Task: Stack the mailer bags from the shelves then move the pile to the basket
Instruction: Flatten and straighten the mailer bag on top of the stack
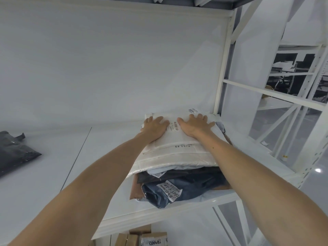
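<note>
Broadly, the white shelf (44, 174) carries 1 pile of mailer bags (191, 185) at its right end, with a white mailer (177, 150) on top. Well left lies a black bag (14, 153). Left grip (155, 127) and right grip (194, 126) press flat, fingers straight and released, on that white mailer.

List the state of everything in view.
left hand, flat, pressing the white mailer
right hand, flat, pressing the same mailer
white mailer, on top of the pile
dark blue mailer, low in pile, crumpled, label up
black mailer, lying alone at shelf's left
shelf, bearing the pile
</note>
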